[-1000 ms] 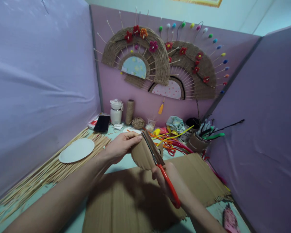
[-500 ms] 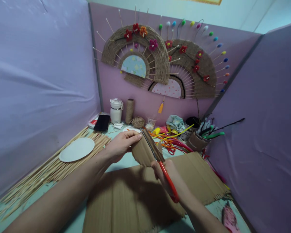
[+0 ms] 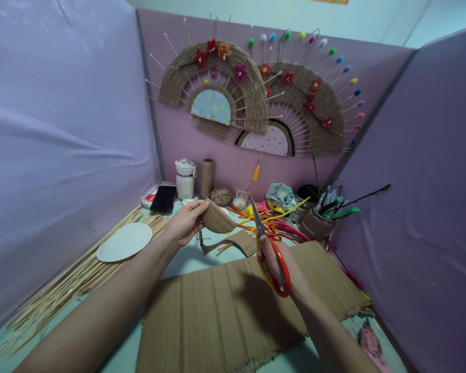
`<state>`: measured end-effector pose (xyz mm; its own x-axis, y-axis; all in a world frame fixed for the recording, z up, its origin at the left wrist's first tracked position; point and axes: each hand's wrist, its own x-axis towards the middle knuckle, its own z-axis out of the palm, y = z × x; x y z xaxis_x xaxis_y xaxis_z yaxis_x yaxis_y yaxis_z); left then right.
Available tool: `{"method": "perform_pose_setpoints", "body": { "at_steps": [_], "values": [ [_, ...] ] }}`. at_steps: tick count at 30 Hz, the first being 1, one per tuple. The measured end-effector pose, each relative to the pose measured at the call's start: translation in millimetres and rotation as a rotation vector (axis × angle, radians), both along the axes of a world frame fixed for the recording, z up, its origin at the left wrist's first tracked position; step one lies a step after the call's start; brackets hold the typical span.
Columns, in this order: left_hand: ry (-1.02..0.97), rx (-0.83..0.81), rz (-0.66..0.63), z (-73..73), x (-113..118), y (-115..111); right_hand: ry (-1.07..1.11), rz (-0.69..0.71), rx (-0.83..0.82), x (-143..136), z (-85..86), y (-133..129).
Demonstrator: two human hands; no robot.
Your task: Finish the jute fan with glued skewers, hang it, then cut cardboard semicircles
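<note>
Pinched in my left hand [image 3: 186, 221] is a small half-round piece of cardboard [image 3: 218, 217], straight edge up and to the right. My right hand [image 3: 272, 261] grips red-handled scissors [image 3: 259, 224], whose blades look closed and point up and away, apart from the piece. Between the hands lies a curved cardboard offcut [image 3: 238, 242] on the table, by the far edge of a large cardboard sheet [image 3: 202, 316]. The sheet lies flat below both hands, with ragged near edges.
A white paper plate [image 3: 124, 242] rests on bamboo sticks [image 3: 73, 280] at left. Along the back stand a white jar [image 3: 185, 180], a twine spool [image 3: 207, 178], a twine ball [image 3: 220, 196] and colourful pipe cleaners [image 3: 272, 223]. A tool pot [image 3: 316, 224] stands at right.
The scissors have come out of the cardboard and closed, moving away from it. A cut strip has dropped to the table, and the left hand has moved slightly left with the half-round piece.
</note>
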<state>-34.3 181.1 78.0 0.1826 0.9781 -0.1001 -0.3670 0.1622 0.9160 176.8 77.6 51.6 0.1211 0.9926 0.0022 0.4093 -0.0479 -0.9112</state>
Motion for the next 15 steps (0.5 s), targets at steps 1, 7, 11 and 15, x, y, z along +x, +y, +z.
{"method": "perform_pose_setpoints", "body": {
  "at_steps": [1,7,11,15],
  "values": [
    [-0.007,-0.016,0.011,-2.4,-0.2,2.8,0.006,-0.005,-0.011,0.2,-0.7,0.9],
    [-0.022,-0.074,0.032,-8.4,0.2,8.4,0.003,0.017,-0.016,1.8,-7.6,3.9],
    [-0.023,-0.066,0.03,-9.1,-0.6,9.6,0.005,0.024,0.005,3.3,-7.6,4.4],
    [-0.033,-0.079,0.011,-10.0,-1.7,10.5,0.042,-0.003,0.002,1.4,-4.5,4.8]
  ]
}}
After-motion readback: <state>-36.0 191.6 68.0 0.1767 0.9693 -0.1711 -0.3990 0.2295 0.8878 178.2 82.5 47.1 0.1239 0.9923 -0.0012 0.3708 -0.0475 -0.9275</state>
